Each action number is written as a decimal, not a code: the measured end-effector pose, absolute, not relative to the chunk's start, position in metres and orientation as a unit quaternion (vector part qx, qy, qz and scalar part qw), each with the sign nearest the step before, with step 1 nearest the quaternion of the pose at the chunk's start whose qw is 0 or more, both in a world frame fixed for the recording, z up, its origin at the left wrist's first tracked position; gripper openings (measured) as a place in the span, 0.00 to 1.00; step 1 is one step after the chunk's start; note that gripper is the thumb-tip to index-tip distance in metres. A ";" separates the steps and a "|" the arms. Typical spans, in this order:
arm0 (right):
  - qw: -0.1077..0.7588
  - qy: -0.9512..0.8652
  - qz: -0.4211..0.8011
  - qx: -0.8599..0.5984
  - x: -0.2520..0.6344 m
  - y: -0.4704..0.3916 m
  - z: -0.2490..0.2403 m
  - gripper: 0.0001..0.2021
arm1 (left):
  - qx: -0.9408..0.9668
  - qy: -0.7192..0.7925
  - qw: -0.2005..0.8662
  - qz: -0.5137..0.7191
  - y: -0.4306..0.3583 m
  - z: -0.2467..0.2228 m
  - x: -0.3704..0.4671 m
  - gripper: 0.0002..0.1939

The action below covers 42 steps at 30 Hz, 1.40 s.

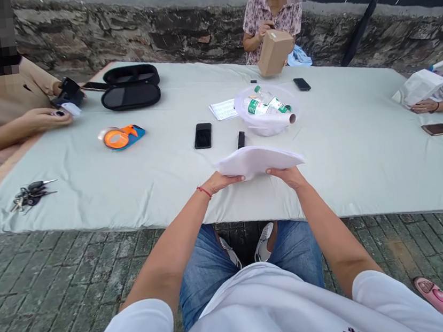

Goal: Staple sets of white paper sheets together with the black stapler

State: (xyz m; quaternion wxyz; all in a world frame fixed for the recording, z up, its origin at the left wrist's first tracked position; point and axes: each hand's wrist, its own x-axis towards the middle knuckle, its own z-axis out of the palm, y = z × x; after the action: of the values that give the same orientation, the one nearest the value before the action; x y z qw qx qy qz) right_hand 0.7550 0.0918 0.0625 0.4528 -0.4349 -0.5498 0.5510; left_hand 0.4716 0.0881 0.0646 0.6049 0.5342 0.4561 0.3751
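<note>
So I've got a loose stack of white paper sheets [259,160] between both hands, up over the near edge of a long table with a pale green cloth [167,183]. The left hand [225,180], with a thin red cord on the wrist, pinches the stack's left end, thumb on top, and the right hand [287,176] does the same at the right end; fingers underneath are hidden. Lettering-wise, the green-and-white labels on the plastic bottles in a clear round bowl [267,125] are too small to read, same for the printed sheet [223,110] beside it, and the dark red gothic lettering on my white shirt [275,310] is cut off. The near table edge runs just below the wrists, and there's bare cloth to either side. Straight past the stack sits a small black stick-shaped item [241,139], right up by the paper, with a black phone [203,136] to its left and the bowl beyond, slightly right. Further left are an orange-and-blue tape dispenser [121,138] and a bunch of keys [32,194]. Across the table, a person holds a brown cardboard box [275,51].
</note>
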 end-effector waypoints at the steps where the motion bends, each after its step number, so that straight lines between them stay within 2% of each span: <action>1: 0.456 -0.549 0.545 -0.440 0.755 0.092 0.061 0.29 | 0.525 0.456 0.605 0.387 0.088 0.062 0.474 0.38; 7: 0.388 -0.546 0.568 -0.478 0.762 0.099 0.059 0.21 | 0.461 0.486 0.619 0.411 0.094 0.058 0.475 0.34; 12: 0.394 -0.519 0.603 -0.461 0.768 0.101 0.060 0.22 | 0.363 0.449 0.674 0.461 0.093 0.052 0.469 0.30; 16: 0.334 -0.435 0.674 -0.495 0.761 0.092 0.030 0.24 | 0.247 0.451 0.740 0.433 0.083 0.023 0.473 0.25; 19: 0.282 -0.397 0.684 -0.543 0.754 0.081 -0.002 0.19 | 0.212 0.470 0.766 0.384 0.077 0.001 0.479 0.21; 23: 0.289 -0.360 0.676 -0.573 0.750 0.075 -0.022 0.16 | 0.171 0.505 0.757 0.377 0.079 -0.009 0.484 0.16; 28: 0.323 -0.400 0.667 -0.540 0.751 0.072 -0.011 0.21 | 0.173 0.506 0.747 0.395 0.078 0.003 0.483 0.16; 35: 0.346 -0.505 0.641 -0.463 0.761 0.060 0.025 0.24 | 0.293 0.426 0.674 0.528 0.071 0.053 0.469 0.31; 39: 0.357 -0.553 0.603 -0.450 0.762 0.067 0.050 0.24 | 0.383 0.419 0.619 0.543 0.072 0.081 0.469 0.28; 42: 0.401 -0.558 0.561 -0.461 0.757 0.073 0.068 0.27 | 0.453 0.422 0.607 0.498 0.069 0.089 0.473 0.27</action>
State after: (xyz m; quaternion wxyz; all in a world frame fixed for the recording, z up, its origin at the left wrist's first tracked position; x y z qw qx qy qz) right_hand 0.7571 0.0729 0.0685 0.4008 -0.4607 -0.5584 0.5615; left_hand 0.4732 0.0689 0.0887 0.6072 0.4532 0.4215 0.4982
